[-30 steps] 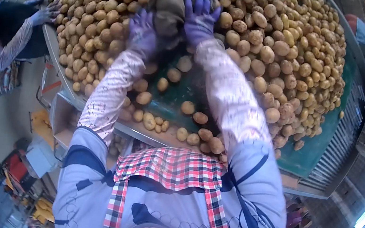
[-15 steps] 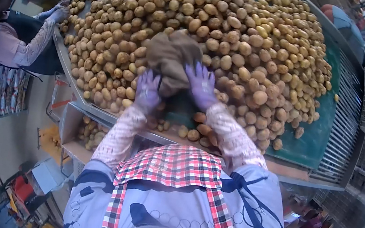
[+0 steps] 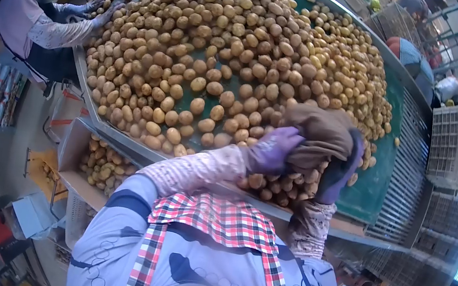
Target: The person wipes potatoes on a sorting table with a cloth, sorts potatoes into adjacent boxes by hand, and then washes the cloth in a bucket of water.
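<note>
the worktop [image 3: 373, 196] is edged by a metal rim, and its green surface is bared toward the right end. most of the worktop is covered by a heap of potatoes [image 3: 278, 61], with small green gaps shown near its middle. at the left end of the worktop, a co-worker [image 3: 15, 19] is seen with hands stretched to the potatoes. below the worktop's front edge, toward the left, more potatoes are held in a box [image 3: 73, 148]. over the front right part of the worktop, a brown cloth [image 3: 324, 128] is held bunched. on its left side the grip of the left hand [image 3: 276, 148] is clamped on the fabric; its right side is clasped by the right hand [image 3: 336, 175], some fingers being hidden.

for good handling, the cloth is best grasped evenly from both sides, with slack gathered in so that no fold is snagged. pressure should be spread lightly, since bruising might be caused by hard shoving, and potatoes by the worktop's front edge should be guarded against being knocked off.
</note>
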Demonstrator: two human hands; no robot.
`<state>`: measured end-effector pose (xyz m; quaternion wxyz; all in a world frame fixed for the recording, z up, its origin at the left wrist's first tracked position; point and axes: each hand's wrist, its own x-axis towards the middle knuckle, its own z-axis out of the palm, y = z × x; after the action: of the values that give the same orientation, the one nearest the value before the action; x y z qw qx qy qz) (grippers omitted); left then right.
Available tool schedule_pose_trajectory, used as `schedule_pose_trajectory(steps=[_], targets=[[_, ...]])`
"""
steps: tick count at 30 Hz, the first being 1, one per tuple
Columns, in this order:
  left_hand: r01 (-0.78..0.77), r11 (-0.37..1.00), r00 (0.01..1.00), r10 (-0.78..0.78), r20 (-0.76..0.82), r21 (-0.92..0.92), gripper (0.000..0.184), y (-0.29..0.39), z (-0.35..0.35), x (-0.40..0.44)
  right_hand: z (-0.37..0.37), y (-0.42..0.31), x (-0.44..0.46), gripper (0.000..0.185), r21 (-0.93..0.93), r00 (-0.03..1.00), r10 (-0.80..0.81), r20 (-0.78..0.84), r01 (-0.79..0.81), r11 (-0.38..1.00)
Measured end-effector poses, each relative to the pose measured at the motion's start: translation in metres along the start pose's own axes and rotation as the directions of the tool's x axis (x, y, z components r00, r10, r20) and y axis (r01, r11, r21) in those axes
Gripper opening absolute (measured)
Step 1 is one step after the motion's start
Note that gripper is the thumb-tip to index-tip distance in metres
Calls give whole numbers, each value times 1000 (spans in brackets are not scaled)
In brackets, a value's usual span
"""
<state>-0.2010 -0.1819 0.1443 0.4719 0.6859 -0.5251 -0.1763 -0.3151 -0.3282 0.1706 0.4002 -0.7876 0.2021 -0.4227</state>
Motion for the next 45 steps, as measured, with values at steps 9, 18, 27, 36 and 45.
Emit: schedule_pose_trajectory(steps=[9,18,27,36,45], targets=[[178,827,962,-259,81,534,54,-130,31,22,98,149,-6,57,-976,980,137,146,120,182],[556,604,824,-492,-281,570,61,-187,-69,-41,281,109,16,48,-713,934,38,354,244,657],[793,499,605,-710,-360,349,105,-150,-74,-199,303,28,-88,39,-245,732,-221,645,471,847],[718,343,621,-709,-334,606,81,-122,-55,-206,219,14,-79,23,-140,725,-148,673,321,937],[442,678,893,-274,-356,587,52,-113,-54,-208,78,37,-179,43,-213,773,-61,631,248,945]])
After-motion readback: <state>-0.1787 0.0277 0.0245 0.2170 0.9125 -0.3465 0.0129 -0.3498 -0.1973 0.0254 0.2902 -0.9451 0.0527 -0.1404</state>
